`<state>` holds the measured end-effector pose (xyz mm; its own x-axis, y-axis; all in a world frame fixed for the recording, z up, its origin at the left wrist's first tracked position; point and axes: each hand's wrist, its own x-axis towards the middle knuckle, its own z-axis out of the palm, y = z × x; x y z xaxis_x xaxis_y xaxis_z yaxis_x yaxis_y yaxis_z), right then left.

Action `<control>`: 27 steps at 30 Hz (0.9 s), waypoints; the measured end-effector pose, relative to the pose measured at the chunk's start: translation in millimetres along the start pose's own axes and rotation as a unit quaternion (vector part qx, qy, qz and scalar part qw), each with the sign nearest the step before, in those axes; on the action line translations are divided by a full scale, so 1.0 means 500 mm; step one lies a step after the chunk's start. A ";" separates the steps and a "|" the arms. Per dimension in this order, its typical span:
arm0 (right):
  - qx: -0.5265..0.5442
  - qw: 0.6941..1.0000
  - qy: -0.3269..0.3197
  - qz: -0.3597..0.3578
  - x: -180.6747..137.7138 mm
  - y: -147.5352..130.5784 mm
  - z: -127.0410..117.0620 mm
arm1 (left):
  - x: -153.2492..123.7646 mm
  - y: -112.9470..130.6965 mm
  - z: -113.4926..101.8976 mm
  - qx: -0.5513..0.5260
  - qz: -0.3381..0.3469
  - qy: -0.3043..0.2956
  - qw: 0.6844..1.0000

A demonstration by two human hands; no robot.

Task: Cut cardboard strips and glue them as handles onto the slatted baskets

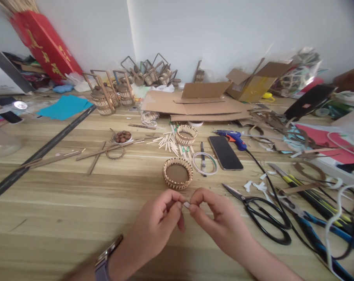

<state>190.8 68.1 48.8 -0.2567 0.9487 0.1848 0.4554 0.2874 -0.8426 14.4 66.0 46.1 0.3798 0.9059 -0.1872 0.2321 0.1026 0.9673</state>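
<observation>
My left hand and my right hand meet low in the middle of the wooden table. Both pinch a small pale piece between thumb and fingertips; it is too small to name. A watch sits on my left wrist. Just beyond the hands stands a small round woven basket with a brown cardboard bottom. A second, unfinished woven ring lies further back beside several loose pale sticks.
Black scissors lie right of my hands, with pliers and cutters beyond. A phone, blue glue gun, tape ring, dish of brown beads, cardboard sheets, finished baskets and a long black ruler are around.
</observation>
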 end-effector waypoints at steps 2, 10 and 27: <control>0.022 1.000 0.013 0.014 -0.001 0.001 0.000 | 0.005 -0.001 -0.001 -0.044 -0.021 0.004 0.999; 0.040 0.999 0.015 -0.007 0.000 0.004 0.005 | 0.019 0.002 0.004 -0.164 -0.057 -0.004 0.985; -0.188 0.943 0.145 -0.232 -0.014 0.001 0.019 | 0.016 -0.011 0.011 -0.060 -0.045 0.076 0.994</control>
<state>184.7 60.7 42.1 -0.2834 0.6897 0.6663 0.6363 0.6551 -0.4074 21.2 70.1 38.2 0.2213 0.9414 -0.2546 0.1463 0.2261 0.9631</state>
